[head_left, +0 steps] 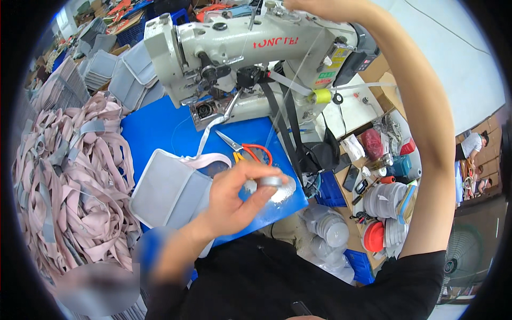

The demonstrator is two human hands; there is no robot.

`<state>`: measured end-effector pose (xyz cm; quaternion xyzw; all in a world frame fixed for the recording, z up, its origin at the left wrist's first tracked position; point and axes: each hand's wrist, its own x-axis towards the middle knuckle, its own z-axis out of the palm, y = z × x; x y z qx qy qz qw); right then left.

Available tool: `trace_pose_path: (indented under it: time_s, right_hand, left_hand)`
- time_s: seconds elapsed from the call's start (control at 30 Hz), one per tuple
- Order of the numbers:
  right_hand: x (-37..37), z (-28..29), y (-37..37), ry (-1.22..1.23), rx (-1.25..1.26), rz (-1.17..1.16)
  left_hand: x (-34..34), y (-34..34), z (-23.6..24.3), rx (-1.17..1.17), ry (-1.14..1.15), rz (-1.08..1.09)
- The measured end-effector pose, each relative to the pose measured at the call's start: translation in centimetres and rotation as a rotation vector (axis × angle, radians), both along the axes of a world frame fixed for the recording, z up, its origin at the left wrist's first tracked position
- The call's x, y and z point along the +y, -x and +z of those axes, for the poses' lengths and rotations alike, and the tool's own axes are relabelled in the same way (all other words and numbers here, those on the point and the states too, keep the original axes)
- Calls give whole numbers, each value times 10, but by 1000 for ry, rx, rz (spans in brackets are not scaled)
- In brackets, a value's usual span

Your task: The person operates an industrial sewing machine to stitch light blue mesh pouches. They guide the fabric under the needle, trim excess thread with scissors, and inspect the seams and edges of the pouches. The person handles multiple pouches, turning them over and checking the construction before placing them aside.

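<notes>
My left hand [234, 200] is closed, pinching a small round silver bobbin [270, 181] between thumb and fingers above the blue table top [160, 128]. My right hand [325, 7] reaches over the top of the grey-white sewing machine [234, 45]; the upper edge of the picture cuts off its fingers. Just beyond my left hand lie scissors with orange-red handles [257, 151]. A grey fabric panel [170, 192] rests beside my left wrist, and a pale strap runs from it up to the machine. The round hook part [204, 110] under the machine's arm end is exposed.
A big heap of pink and grey straps [80, 186] fills the left side, with stacked grey panels [128, 72] behind. A yellow-green spool [320, 96] and black straps hang by the machine. At right, a cluttered bench holds rolls of white tape [385, 200]. A fan [464, 250] stands far right.
</notes>
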<state>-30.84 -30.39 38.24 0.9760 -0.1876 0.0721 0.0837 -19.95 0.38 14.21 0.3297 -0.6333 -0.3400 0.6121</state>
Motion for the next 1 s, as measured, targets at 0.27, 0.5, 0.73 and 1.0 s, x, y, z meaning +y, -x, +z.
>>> trace_pose_path:
  time_s: [0.27, 0.5, 0.73, 1.0]
  right_hand:
    - [-19, -5, -13, 26, 69, -49]
    - [1, 1, -9, -170, -45, -60]
    - [-18, -33, -16, -395, -153, 30]
    - [-46, -44, -9, -218, -194, 134]
  left_hand:
    - [3, -4, -2, 46, -99, 4]
    - [6, -4, -3, 113, -38, 70]
    - [22, -19, -3, 126, -22, 158]
    - [27, -18, 5, 158, -41, 157]
